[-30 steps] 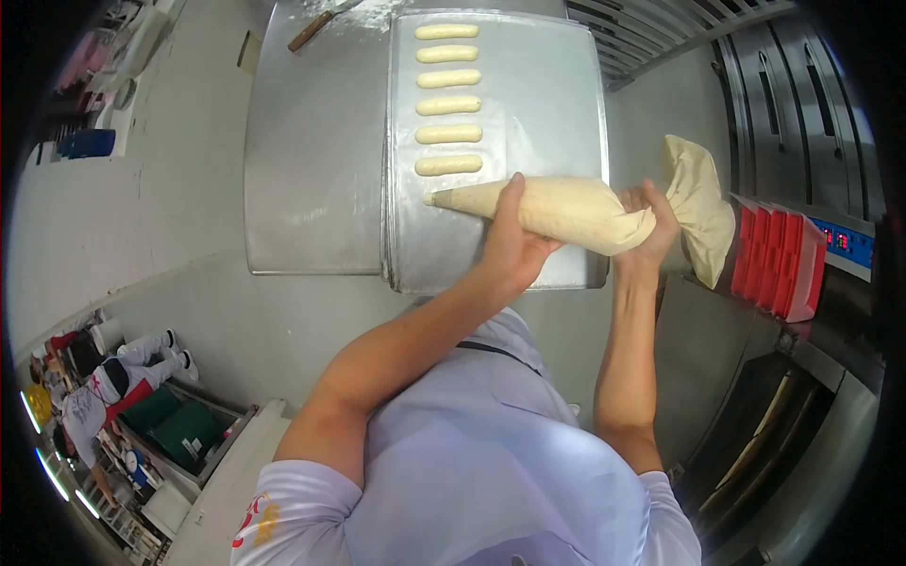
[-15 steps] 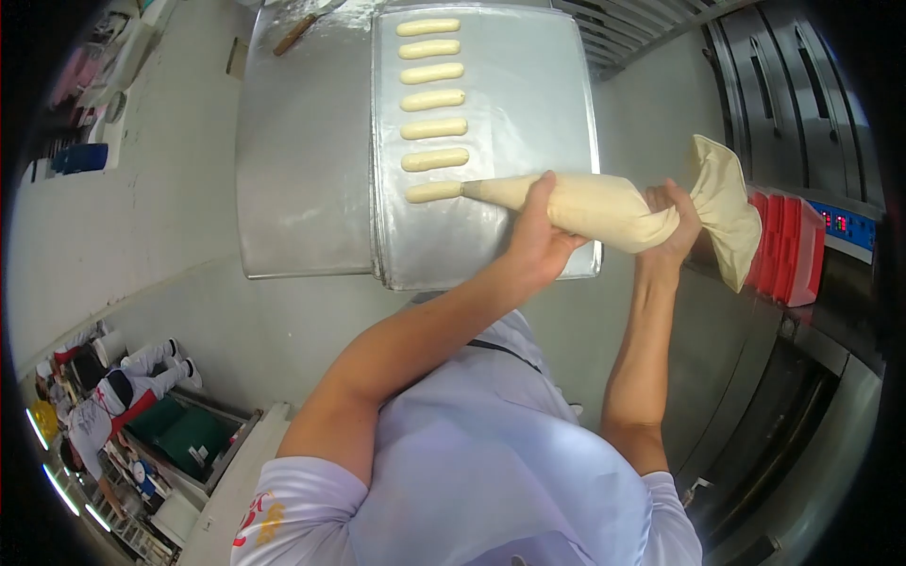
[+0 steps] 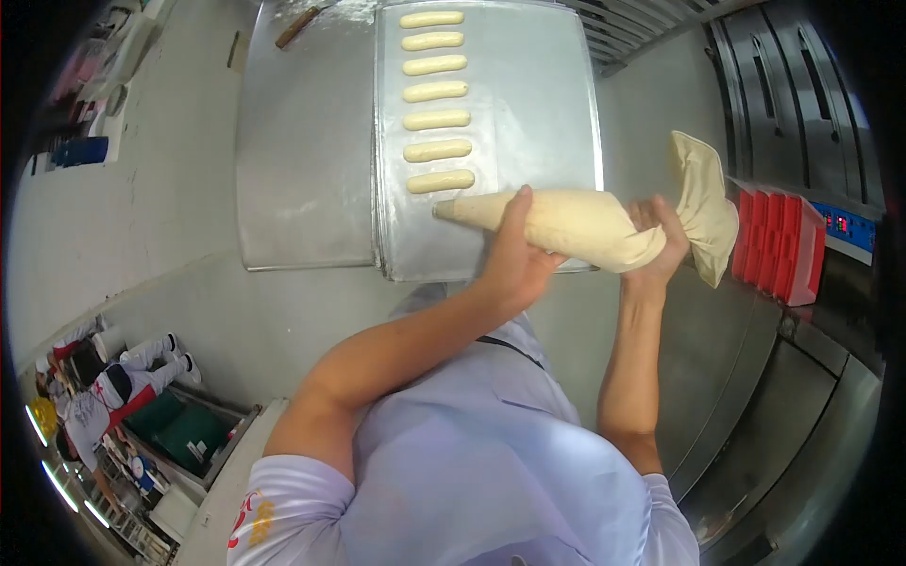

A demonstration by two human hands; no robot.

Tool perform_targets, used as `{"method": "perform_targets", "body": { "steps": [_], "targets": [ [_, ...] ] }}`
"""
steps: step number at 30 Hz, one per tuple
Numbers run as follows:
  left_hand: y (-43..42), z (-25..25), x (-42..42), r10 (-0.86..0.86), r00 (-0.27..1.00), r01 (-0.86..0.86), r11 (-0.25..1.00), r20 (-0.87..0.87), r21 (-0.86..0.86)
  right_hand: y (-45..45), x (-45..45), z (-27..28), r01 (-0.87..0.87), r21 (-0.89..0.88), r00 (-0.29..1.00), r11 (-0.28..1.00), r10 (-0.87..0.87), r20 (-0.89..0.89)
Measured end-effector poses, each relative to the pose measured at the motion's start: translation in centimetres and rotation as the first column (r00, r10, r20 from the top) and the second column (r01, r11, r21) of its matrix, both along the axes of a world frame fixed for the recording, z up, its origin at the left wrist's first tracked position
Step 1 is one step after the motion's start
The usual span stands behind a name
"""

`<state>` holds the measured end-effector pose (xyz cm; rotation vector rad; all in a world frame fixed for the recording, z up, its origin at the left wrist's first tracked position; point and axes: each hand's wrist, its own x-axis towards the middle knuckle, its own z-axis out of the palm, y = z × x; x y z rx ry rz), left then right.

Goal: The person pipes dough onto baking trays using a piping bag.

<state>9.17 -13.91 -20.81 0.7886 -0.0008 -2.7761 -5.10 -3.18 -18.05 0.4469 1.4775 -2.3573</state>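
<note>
A full cream-coloured piping bag [image 3: 585,224] lies slanted across my two hands, its metal tip [image 3: 444,209] pointing left over the metal baking tray [image 3: 538,104]. Wrapped round the front part of the bag is my left hand [image 3: 522,253]. My right hand [image 3: 658,241] grips the twisted neck, and the loose top of the bag flares out beyond it. Several piped strips of pale dough [image 3: 437,121] lie in a column on the tray's left half. The tip is just below the nearest strip [image 3: 441,181], apart from it.
A second metal sheet [image 3: 302,170] lies left of the tray, with a wooden-handled tool [image 3: 298,27] and white flour at its top. Red plastic trays [image 3: 774,245] stand at the right by steel equipment. Another person [image 3: 104,406] is far off at lower left.
The nearest dough strip has grown longer and is separate from the tip. Both hands have moved the piping bag left and slightly toward me.
</note>
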Motion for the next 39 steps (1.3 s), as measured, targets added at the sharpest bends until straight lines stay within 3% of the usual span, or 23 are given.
{"method": "perform_targets", "body": {
  "steps": [12, 14, 15, 17, 18, 19, 21, 23, 29, 30, 32, 33, 34, 39],
  "targets": [
    [-0.3, -1.2, 1.1, 0.023, 1.0, -0.022, 0.999, -0.01, 0.044, -2.1, 1.4, 0.8, -0.102, 0.005, 0.994, 0.995, 0.102, 0.048],
    [0.3, -2.0, 1.2, 0.011, 1.0, -0.01, 0.999, -0.018, 0.045, -2.3, 1.2, 1.2, -0.012, 0.058, 0.997, 0.998, 0.007, 0.08],
    [0.8, -3.2, 1.5, -0.04, 0.993, 0.0, 0.943, -0.112, -0.333, -1.9, 1.1, 1.2, -0.008, 0.06, 0.997, 0.998, 0.003, 0.08],
    [1.2, -2.6, 1.2, -0.125, 0.976, -0.025, 0.753, -0.181, -0.658, -0.8, 0.7, 1.3, -0.019, 0.094, 1.0, 0.995, 0.017, 0.022],
    [1.6, -2.3, 0.4, -0.077, 0.992, 0.035, 0.93, -0.102, -0.367, -0.5, 0.7, 1.5, -0.015, 0.097, 1.0, 0.995, 0.013, 0.022],
    [1.9, -1.8, -0.2, -0.06, 0.998, 0.059, 0.998, -0.009, -0.029, -0.3, 0.7, 2.0, -0.014, 0.095, 1.0, 0.995, 0.013, 0.013],
    [2.6, -2.2, -0.7, -0.092, 0.996, 0.09, 0.993, -0.014, -0.07, -0.4, 0.7, 3.4, -0.009, 0.094, 1.0, 0.996, 0.009, 0.004],
    [3.2, -2.1, -1.2, -0.123, 0.992, 0.12, 0.986, -0.017, -0.113, -1.2, 1.0, 4.9, 0.138, 0.184, 0.99, 0.973, -0.142, 0.003],
    [3.1, -0.5, -1.1, -0.187, 0.982, 0.19, 0.977, 0.041, -0.096, 1.5, 0.2, 3.9, 0.096, 0.135, 0.994, 0.986, -0.089, -0.056],
    [3.0, 0.1, 0.0, -0.255, 0.964, 0.264, 0.91, 0.071, -0.32, 1.7, 0.4, 4.2, 0.102, 0.145, 0.993, 0.984, -0.094, -0.067],
    [2.8, 1.3, 1.1, -0.302, 0.945, 0.321, 0.792, 0.123, -0.519, 2.4, 1.4, 4.8, -0.02, 0.013, 1.0, 1.0, 0.02, -0.019],
    [2.8, 1.8, 1.4, -0.201, 0.979, 0.199, 0.948, 0.014, -0.248, 2.7, 1.8, 4.8, -0.062, -0.032, 0.998, 0.998, 0.062, -0.005],
    [2.7, 2.0, 1.7, -0.069, 0.996, 0.073, 0.996, -0.061, 0.058, 2.6, 2.3, 4.2, -0.061, -0.034, 0.998, 0.998, 0.062, 0.008],
    [2.2, 0.4, 4.1, -0.019, 1.0, 0.019, 0.988, 0.0, 0.155, 0.7, 4.3, 2.4, -0.039, -0.026, 0.995, 0.999, 0.042, 0.095]
  ]
}}
